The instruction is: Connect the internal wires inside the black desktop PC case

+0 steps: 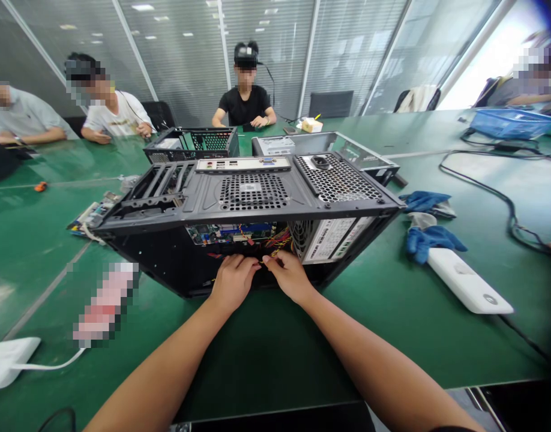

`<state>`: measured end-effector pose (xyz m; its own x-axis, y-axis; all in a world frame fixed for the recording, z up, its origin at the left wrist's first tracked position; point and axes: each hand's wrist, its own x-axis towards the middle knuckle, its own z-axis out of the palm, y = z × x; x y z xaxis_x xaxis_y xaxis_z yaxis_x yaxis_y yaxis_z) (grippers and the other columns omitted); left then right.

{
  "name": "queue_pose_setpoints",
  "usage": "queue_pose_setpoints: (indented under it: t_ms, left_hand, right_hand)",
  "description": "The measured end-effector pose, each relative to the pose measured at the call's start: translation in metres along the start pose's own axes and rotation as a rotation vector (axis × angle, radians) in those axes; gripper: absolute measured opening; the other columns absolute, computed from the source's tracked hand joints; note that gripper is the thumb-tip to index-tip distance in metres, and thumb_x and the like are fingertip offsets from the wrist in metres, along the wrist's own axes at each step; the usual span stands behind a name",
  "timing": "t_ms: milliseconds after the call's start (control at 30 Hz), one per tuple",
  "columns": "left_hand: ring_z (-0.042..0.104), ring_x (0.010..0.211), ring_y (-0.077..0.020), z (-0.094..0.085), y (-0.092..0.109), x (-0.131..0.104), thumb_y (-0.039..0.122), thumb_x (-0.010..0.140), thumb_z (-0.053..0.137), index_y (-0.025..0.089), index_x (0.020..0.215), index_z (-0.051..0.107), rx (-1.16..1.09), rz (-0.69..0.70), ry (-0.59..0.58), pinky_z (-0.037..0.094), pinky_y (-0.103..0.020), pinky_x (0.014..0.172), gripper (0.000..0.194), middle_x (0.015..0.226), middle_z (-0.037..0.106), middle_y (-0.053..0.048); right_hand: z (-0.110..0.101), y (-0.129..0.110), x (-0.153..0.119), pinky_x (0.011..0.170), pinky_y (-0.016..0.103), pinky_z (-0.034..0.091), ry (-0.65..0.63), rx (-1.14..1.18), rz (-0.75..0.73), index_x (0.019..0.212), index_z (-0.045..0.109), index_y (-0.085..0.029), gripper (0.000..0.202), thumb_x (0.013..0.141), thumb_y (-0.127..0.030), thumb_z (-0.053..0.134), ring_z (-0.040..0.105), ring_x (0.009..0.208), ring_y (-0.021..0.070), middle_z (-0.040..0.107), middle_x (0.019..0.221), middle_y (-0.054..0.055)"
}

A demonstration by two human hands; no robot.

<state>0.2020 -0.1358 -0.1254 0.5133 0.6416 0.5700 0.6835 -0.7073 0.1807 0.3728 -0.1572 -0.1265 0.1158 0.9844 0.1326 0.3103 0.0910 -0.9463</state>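
Note:
A black computer case (198, 207) stands on the green table with its rear panel facing up and its side open towards me. Both my hands reach into that opening. My left hand (234, 277) and my right hand (290, 275) pinch thin cables (278, 241), fingertips nearly meeting; which wire each one grips is partly hidden. The red, yellow and black cables run near the power supply (334, 240), which sits at the right inside the case. Behind my fingers shows the motherboard (233, 233) with its blue slots.
Two more open cases (194, 141) (347, 147) stand behind. Blue gloves (431, 237) and a white power bank (469, 282) lie right. A circuit board (93, 216) lies left. A blue basket (514, 124) stands far right, beside a black cable (491, 180). Several people sit around the table.

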Motion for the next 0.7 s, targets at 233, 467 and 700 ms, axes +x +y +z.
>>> queue_pose_setpoints:
  t_ms: [233,467,700]
  left_hand:
    - [0.057,0.070,-0.0193,-0.002,0.003,0.002,0.027,0.098,0.050,0.016,0.090,0.068,0.074,0.037,0.010,0.043,-0.033,0.069,0.022,0.075,0.063,-0.005]
    - [0.055,0.070,-0.0190,-0.004,0.006,0.003,0.026,0.098,0.050,0.018,0.088,0.067,0.124,0.027,0.026,0.039,-0.033,0.067,0.021,0.073,0.062,-0.004]
    - [0.054,0.072,-0.0196,-0.005,0.006,0.002,0.027,0.099,0.048,0.018,0.087,0.066,0.145,0.029,0.006,0.039,-0.033,0.068,0.024,0.073,0.060,-0.004]
  right_hand:
    - [0.001,-0.003,-0.001,0.059,0.027,0.038,0.015,0.029,0.012,0.063,0.051,-0.022,0.036,0.083,-0.051,0.055,0.049,0.061,0.0148,0.051,0.059,-0.003]
    - [0.002,0.004,0.001,0.057,0.027,0.036,-0.033,0.129,0.087,0.065,0.052,-0.021,0.037,0.082,-0.054,0.057,0.047,0.058,0.0135,0.051,0.060,-0.003]
    - [0.003,0.012,0.005,0.057,0.026,0.038,-0.122,0.223,0.131,0.070,0.059,-0.020,0.039,0.083,-0.057,0.058,0.051,0.060,0.0137,0.053,0.062,-0.002]
